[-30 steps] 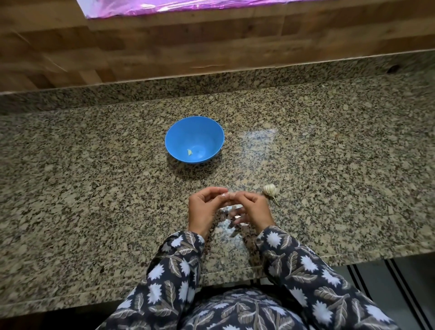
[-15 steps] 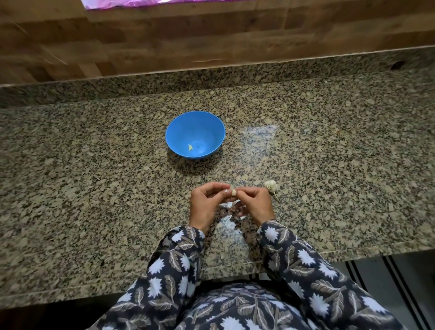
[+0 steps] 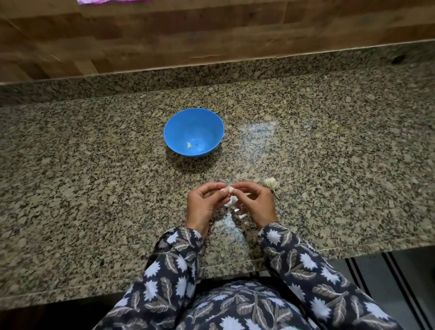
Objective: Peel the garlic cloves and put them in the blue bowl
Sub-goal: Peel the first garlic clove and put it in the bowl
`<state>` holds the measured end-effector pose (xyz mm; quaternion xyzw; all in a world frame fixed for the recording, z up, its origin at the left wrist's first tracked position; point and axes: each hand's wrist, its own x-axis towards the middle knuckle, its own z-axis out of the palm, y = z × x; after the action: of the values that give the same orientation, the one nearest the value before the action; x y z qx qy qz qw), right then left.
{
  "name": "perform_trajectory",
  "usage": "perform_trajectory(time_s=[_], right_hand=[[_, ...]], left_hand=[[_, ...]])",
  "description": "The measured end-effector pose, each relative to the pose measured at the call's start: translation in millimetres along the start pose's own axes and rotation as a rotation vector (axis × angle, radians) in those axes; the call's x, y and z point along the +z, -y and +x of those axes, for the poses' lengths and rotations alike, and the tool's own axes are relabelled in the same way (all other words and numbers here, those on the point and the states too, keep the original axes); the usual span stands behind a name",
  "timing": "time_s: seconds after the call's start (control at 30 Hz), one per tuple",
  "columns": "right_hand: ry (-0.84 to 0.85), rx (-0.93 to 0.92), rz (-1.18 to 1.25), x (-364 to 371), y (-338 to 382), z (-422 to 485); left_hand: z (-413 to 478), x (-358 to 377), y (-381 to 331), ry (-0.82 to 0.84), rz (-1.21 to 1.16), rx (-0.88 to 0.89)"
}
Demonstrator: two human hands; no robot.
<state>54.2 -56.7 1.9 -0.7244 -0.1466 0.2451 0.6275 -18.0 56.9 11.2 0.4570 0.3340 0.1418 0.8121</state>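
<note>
Granite counter (image 3: 94, 188): wide bare stone left and right of the hands, near edge just under the forearms. One blue bowl (image 3: 175, 124), far of the hands, holding one peeled clove (image 3: 188, 145). One garlic clove (image 3: 230, 189) pinched between left hand (image 3: 204, 204) and right hand (image 3: 254, 204), fingertips clamped on it. One garlic bulb (image 3: 269, 182) just right of the hands. Pale peel scraps (image 3: 233, 201) under the hands.

A speckled stone counter (image 3: 94, 188) fills most of the view. Behind it is a brown wood wall (image 3: 211, 35). Something pink (image 3: 94, 2) peeks in at the top. Grey floor (image 3: 374, 270) with dark stripes (image 3: 353, 270) shows bottom right.
</note>
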Motion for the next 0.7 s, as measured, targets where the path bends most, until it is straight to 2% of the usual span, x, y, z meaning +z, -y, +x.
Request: perform_trajectory(time_s=[0.27,0.47,0.6,0.7], right_hand=[[-0.075,0.009,-0.017,0.8,-3.1,2.9],[-0.163,0.133,0.085,-2.2,-6.1,4.1],[-0.007,0.201,0.217,-0.5,1.4,1.8],[0.019,0.198,0.219,3.2,5.2,-0.9]], left_hand=[[-0.1,0.3,0.4,-0.008,0.084,0.052],[-0.3,0.2,-0.4,-0.019,0.044,0.036],[1.1,-1.1,1.3,-0.008,0.178,0.104],[0.4,0.3,1.6,0.037,0.288,0.175]])
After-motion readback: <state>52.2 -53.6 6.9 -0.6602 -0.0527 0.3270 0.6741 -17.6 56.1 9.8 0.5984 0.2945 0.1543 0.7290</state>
